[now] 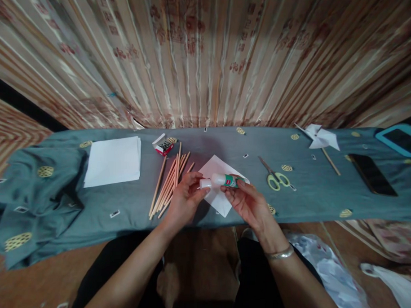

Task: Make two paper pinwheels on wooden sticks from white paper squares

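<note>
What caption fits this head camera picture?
Both hands, left and right, hold a glue bottle over white paper beside wooden sticks.

The label on the glue bottle (225, 180) was partly covered by the right hand (246, 202) and could not be read. The teal tray (399, 139) was cut off by the right edge. Print on the small box (163, 146) was too small to be made out.
</note>
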{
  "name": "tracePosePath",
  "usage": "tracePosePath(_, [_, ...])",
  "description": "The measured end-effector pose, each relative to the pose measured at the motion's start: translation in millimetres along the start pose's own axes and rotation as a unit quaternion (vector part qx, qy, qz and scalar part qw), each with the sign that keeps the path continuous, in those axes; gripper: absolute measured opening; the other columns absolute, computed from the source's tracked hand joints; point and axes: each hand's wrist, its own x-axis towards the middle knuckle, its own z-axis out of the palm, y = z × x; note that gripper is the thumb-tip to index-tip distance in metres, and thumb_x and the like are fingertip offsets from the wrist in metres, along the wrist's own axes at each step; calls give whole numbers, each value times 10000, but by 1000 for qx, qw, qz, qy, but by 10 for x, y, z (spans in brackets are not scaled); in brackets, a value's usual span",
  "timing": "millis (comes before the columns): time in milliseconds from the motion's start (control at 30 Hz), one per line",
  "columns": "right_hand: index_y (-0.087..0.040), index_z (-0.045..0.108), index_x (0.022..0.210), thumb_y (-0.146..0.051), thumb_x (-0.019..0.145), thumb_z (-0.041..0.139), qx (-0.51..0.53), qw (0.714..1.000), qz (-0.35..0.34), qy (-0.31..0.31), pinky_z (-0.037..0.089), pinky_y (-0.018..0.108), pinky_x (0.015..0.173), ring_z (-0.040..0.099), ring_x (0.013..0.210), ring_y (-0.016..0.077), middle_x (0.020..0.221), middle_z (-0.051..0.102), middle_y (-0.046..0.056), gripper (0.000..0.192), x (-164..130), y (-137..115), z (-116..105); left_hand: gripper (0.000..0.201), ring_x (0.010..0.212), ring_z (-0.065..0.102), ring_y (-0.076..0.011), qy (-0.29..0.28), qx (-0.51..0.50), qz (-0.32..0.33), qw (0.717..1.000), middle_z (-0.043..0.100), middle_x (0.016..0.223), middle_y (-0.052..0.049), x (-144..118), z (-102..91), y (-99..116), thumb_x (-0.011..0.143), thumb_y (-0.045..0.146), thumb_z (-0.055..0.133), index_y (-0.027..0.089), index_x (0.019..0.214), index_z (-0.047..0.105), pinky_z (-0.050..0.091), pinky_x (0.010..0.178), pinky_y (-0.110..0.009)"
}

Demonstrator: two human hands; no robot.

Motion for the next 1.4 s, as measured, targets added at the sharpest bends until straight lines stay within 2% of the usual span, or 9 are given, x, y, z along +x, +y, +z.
tracePosePath(167, [-200,725,863,-323,668,829,-27,999,-11,-19,599,157,633,732,697,121,779,764,-2,253,-48,-13,14,273,722,625,-128,-17,-8,-3,1000,662,798,-11,17,-13,-18,616,190,792,163,838,635,506,683,-241])
tracePosePath(400, [-183,749,856,-274,621,864,-28,999,-14,-10,581,144,606,702,645,98,752,752,-2,277,-142,-23,76,269,766,594,-130,-19,96,64,993,670,904,-40,-18,-82,-1,623,171,787,187,889,750,489,702,-238])
tracePosePath(467, [-186,753,847,-259,607,871,-27,999,-18,0,584,148,607,702,637,100,749,754,-3,278,-165,-42,85,319,762,606,-128,-13,53,25,998,695,874,-38,-40,-87,30,610,178,815,187,923,751,489,718,-236])
tracePosePath(533, [-192,754,837,-252,593,877,-28,999,-19,7,593,160,618,711,640,111,747,758,1,279,-186,-65,92,333,765,633,-134,-4,-54,-44,998,717,849,-42,-57,-86,65,601,210,843,168,914,739,503,741,-248])
tracePosePath(633, [-200,750,835,-228,576,881,-38,999,-21,4,604,174,665,731,689,131,783,767,9,291,-216,-83,108,325,876,672,-166,1,-208,-134,969,737,935,-79,-62,-94,109,610,234,859,136,885,716,517,823,-277])
tracePosePath(700, [-195,745,835,-213,566,884,-45,999,-15,-2,598,162,690,739,732,137,803,769,13,304,-232,-73,120,326,892,676,-145,10,-257,-163,953,733,962,-69,-49,-109,123,624,210,856,131,904,710,517,820,-239])
tracePosePath(867, [-187,737,832,-242,571,881,-76,997,10,3,586,166,659,732,713,132,797,759,13,304,-239,-6,139,319,571,580,-24,52,-298,-165,939,687,740,20,-14,-121,125,650,177,844,123,932,706,469,566,-107])
tracePosePath(1133, [-203,741,830,-240,534,887,-121,992,-11,46,554,204,701,686,731,106,841,720,-11,332,-219,57,162,132,633,644,-75,44,-291,-203,934,690,720,-17,-69,-70,196,749,112,744,112,874,698,547,668,-175])
tracePosePath(1400, [-218,736,824,-285,522,884,-162,985,-30,46,511,242,735,622,736,104,819,691,-14,343,-211,67,149,277,652,654,-73,2,-273,-189,943,709,752,-6,-111,-68,170,668,132,810,140,928,717,539,687,-171])
